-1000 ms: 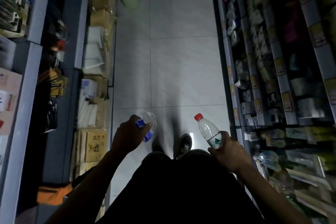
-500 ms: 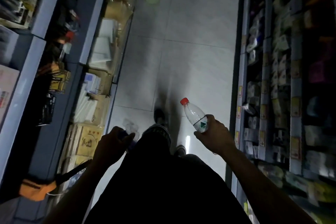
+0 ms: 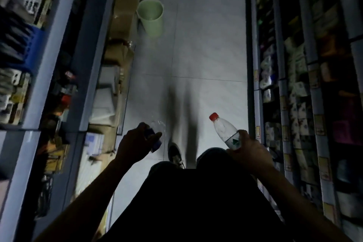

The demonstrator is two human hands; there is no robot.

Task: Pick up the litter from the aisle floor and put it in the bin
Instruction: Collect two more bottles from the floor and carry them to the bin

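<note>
The right hand [image 3: 248, 152] is wrapped around the lower body of a clear plastic water bottle with a red cap and a green-marked label [image 3: 225, 130], cap tilted up toward eleven o'clock, so the bottle rides clear of the dark-clad legs. The left hand [image 3: 135, 145] is closed round a crumpled clear plastic bottle with a blue label [image 3: 156, 136], its squashed transparent end poking out past the fingers toward one o'clock; the grip looks tight, probably because the crushed plastic gives little to hold. The two hands are held apart, one on each side of the body, which suggests each piece of litter was gathered separately and is being carried in one trip. Between them, a dark shoe [image 3: 174, 153] steps forward on the pale grey tiled aisle floor [image 3: 206, 55]. The pale green round plastic bin [image 3: 150, 16] stands upright and open-mouthed at about eleven o'clock, well apart from the hands, tucked against brown cardboard boxes [image 3: 125, 15] at the foot of the left shelving, likely to keep the walkway free. Stocked shelves [image 3: 294, 84] line the right side. No other litter shows on the tiles ahead.
</note>
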